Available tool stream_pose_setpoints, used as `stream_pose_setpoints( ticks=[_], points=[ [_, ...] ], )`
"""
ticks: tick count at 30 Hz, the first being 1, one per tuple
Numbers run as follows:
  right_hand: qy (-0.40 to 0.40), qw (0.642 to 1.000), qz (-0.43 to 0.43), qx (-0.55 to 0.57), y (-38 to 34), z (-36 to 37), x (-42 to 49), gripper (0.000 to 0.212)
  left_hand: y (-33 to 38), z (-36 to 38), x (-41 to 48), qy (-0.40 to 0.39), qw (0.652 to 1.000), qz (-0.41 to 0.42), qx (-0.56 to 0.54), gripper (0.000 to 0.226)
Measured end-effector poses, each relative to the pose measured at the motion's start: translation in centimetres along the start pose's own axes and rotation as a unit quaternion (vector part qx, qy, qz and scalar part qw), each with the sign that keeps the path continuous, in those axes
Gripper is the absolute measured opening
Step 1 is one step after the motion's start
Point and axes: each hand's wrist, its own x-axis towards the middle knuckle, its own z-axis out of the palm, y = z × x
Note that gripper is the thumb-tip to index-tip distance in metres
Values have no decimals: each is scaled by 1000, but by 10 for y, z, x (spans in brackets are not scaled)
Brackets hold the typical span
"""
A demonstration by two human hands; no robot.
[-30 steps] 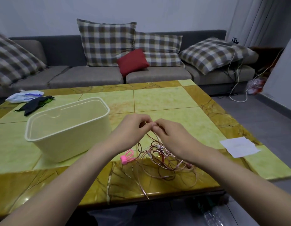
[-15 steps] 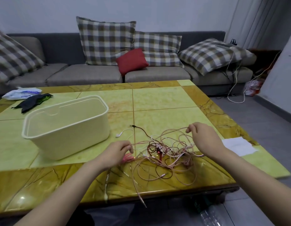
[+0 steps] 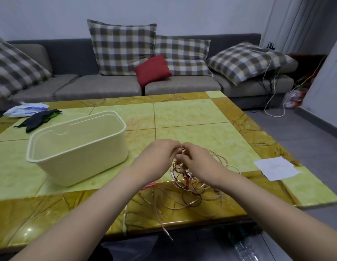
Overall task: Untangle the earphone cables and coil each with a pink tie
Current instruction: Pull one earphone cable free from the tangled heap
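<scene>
A tangle of thin pinkish-brown earphone cables [image 3: 188,193] lies near the front edge of the yellow-green table [image 3: 192,117]. One jack end [image 3: 168,235] hangs over that edge. My left hand [image 3: 156,157] and my right hand [image 3: 197,162] meet fingertip to fingertip just above the tangle, both pinching strands lifted from it. A pink tie [image 3: 149,184] peeks out on the table under my left wrist, mostly hidden.
A cream plastic bin [image 3: 77,146] stands left of my hands. A white paper [image 3: 276,167] lies at the right edge. A black cloth [image 3: 38,120] and a white packet [image 3: 26,109] sit at the far left. A grey sofa [image 3: 107,85] with cushions runs behind.
Half a second ago my hands were apart, the left near the pink tie and the right out over the cable loops. Both have come together above the tangle and pinch strands.
</scene>
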Motion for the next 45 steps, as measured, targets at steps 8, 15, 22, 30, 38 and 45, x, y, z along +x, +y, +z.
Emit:
stream_pose_setpoints(
  ticks=[8, 15, 22, 30, 38, 45],
  points=[
    [135, 989, 60, 10, 28, -36, 2, 34, -31, 12, -15, -77, 993, -83, -18, 23],
    [231, 962, 143, -28, 76, -65, 5, 36, -56, 19, -21, -124, 981, -153, -7, 28],
    [77, 950, 206, -222, 80, -48, -9, 41, -34, 0, -5, 43, 981, -120, -143, 25],
    [120, 980, -25, -158, 0, -16, -12, 50, 12, -8, 16, -15, 999, -9, -46, 24],
    [90, 974, 7, -208, 20, -27, -6, 23, -9, 3, 3, -66, 997, -46, -14, 25],
    [169, 967, 98, -162, 48, -67, 0, 32, -43, 16, -11, -123, 985, -115, -31, 27]
  ],
)
